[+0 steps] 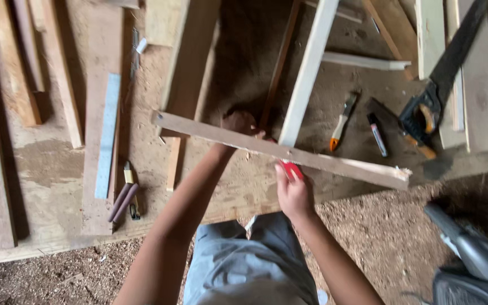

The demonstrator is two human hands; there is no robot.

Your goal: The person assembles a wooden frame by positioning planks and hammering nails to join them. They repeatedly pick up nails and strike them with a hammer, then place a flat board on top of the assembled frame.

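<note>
Both of my hands are on one long wooden strip (312, 158), which lies slantwise across the view, its higher end at my left and its splintered end low at my right, just above the counter (46, 169). My left hand (239, 122) is curled over the strip near its middle, fingers closed around the far edge. My right hand (293, 192) sits just below the strip, closed on a small red thing (291, 169) pressed up against the wood; I cannot tell what it is.

I judge the strip light and stiff, a thin batten that one hand can carry, though long enough to swing and twist if held off-centre. Its right end is ragged and looks likely to shed splinters, so the smooth middle, where my left hand is, seems the sound place to hold it. The dry sawn faces should give plenty of grip.

Beyond it a pale batten (307, 73) leans away from me, touching the strip or very near it. Off to the right lie a handsaw (441, 85), an orange-handled tool (341, 121) and a marker (377, 135); to the left lies a blue-grey ruler (107, 135).
</note>
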